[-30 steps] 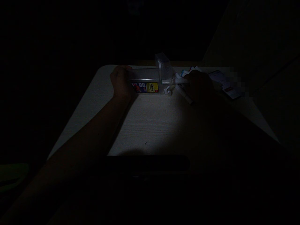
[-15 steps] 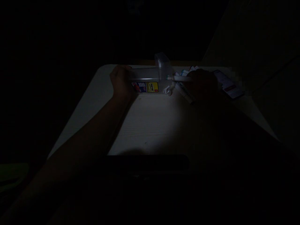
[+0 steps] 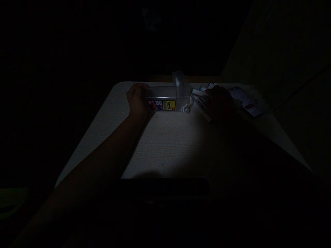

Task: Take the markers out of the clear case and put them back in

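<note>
A clear plastic box (image 3: 161,92) lies on its side, with a yellow and dark blue label facing me and its lid (image 3: 181,81) swung up at the right end. My left hand (image 3: 139,100) is wrapped around the closed left end. Just right of the mouth, my right hand (image 3: 219,101) is in deep shadow, fingers closed at a white marker (image 3: 199,92) with a green end. Several other white markers (image 3: 203,111) lie under and beside this hand. Shadow hides part of its grip. A small crumpled white piece (image 3: 184,108) sits by the box's mouth.
The pale table (image 3: 155,144) has a dark slot (image 3: 165,186) along its near edge. A phone (image 3: 248,101) with a lit screen lies at the far right, beyond my right hand. The surroundings are very dark, with a green patch (image 3: 12,201) at lower left.
The green-ended marker at the right hand has gone from the box's mouth to slightly right of it. The whole view has shifted, so the table appears lower. My left hand keeps its hold.
</note>
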Tool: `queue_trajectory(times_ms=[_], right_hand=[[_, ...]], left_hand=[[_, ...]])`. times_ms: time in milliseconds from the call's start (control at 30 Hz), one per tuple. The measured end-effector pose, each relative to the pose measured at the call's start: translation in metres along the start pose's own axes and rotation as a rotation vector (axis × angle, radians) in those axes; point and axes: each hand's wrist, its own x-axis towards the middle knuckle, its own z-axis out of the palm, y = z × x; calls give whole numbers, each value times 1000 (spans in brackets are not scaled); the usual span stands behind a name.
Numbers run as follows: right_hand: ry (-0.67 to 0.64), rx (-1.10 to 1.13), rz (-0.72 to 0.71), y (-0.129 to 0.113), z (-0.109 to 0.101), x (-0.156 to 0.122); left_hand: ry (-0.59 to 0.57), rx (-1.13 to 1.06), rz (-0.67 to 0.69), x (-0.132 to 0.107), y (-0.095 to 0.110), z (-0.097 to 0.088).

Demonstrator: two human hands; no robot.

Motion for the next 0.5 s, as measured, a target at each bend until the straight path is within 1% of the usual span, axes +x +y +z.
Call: queue_trajectory(times_ms=[133, 233, 367, 500], right_hand=[[20, -88, 27, 2, 5, 2], [46, -116, 34, 4, 8, 2], [67, -78, -5, 7, 11, 3], [59, -20, 27, 5, 17, 0]], left_hand=[[30, 3, -42, -4, 6, 3], [37, 7, -40, -4, 6, 5], [39, 1, -28, -2, 2, 3], [14, 47, 17, 2, -4, 0]])
